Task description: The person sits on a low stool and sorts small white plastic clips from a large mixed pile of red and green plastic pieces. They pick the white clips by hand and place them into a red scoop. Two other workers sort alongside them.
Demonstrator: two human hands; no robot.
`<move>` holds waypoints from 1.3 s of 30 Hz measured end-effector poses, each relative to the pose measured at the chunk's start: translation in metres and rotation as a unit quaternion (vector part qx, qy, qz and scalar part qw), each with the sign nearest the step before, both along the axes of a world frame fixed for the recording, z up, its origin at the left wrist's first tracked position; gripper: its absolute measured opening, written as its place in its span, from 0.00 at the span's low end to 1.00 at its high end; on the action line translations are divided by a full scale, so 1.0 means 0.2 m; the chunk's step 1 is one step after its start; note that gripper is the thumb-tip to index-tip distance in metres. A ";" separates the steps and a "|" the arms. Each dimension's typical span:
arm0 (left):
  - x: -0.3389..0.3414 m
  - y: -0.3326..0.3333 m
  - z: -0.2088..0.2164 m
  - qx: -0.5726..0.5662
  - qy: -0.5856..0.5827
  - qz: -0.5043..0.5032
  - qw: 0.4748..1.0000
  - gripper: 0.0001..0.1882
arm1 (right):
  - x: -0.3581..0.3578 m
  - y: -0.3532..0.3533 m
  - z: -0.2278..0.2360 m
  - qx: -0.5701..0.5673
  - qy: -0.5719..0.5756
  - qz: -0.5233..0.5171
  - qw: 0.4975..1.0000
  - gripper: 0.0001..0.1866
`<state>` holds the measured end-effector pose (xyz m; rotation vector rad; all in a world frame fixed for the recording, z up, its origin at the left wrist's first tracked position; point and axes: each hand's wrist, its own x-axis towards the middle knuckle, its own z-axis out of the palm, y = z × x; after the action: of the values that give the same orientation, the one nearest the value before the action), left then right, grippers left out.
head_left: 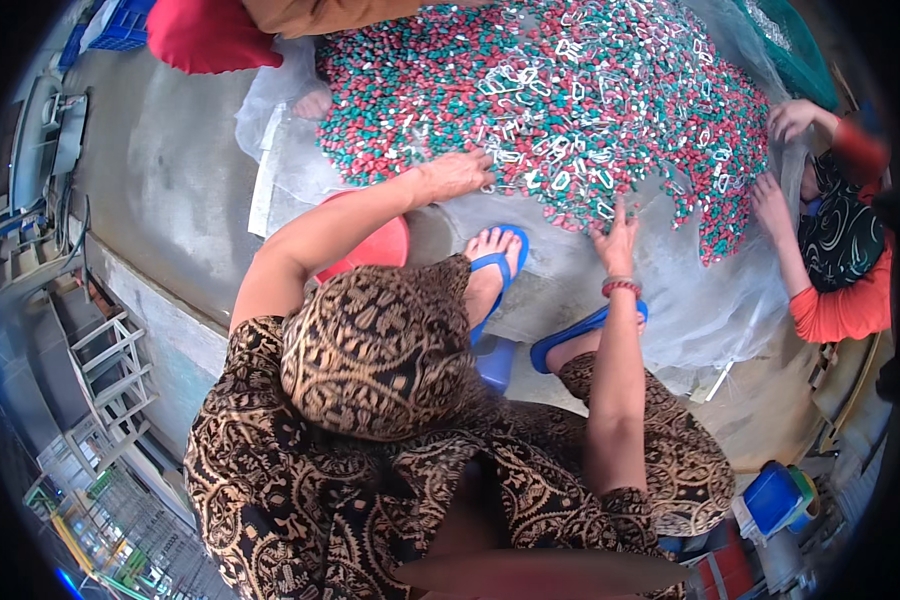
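Hundreds of small red, green and white pieces [410,110] lie in a broad, shallow heap on a translucent sheet [700,325], seen in the head view, with white loops [533,180] scattered through the middle and near part. At the near edge, the left hand [457,174] reaches in palm-down, fingers loosely bent at the pieces; whether it grips any I cannot tell. To its right, the right hand [618,240] touches the near fringe, thumb and fingers apart, with nothing visibly held. On the far right, a co-worker's hands [792,118] rest by the heap's edge.

The pieces look light and hard, probably smooth, so they would likely roll and scatter under a push; a fingertip pinch suits singles, a cupped palm a batch. The loops seem thin yet fairly stiff; their rims offer the best hold, though they could catch on one another if pulled hard.
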<state>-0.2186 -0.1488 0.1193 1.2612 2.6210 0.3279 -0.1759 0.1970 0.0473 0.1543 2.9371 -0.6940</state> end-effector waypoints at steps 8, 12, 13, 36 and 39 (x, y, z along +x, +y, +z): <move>0.03 0.09 -0.21 -0.022 -0.047 0.102 0.993 0.09 | -0.08 -0.14 0.02 -0.131 0.042 -0.032 0.990 0.25; -0.03 0.16 -0.13 0.180 -0.079 0.311 0.930 0.08 | -0.23 -0.29 0.03 -0.416 -0.092 -0.136 0.894 0.15; -0.05 0.17 -0.11 0.257 -0.075 0.346 0.899 0.11 | -0.26 -0.31 0.05 -0.486 -0.103 -0.134 0.857 0.14; -0.33 0.23 0.04 0.417 -0.503 0.295 0.697 0.17 | -0.24 -0.31 0.19 -0.339 -0.127 -0.160 0.918 0.18; -0.30 0.24 0.10 0.559 -0.582 0.223 0.547 0.09 | -0.31 -0.33 0.22 -0.020 0.171 0.003 0.985 0.19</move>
<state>-0.2795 -0.0998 0.1390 0.0812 1.2089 2.1941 -0.2387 0.1317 0.0911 0.0213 3.2424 -0.8551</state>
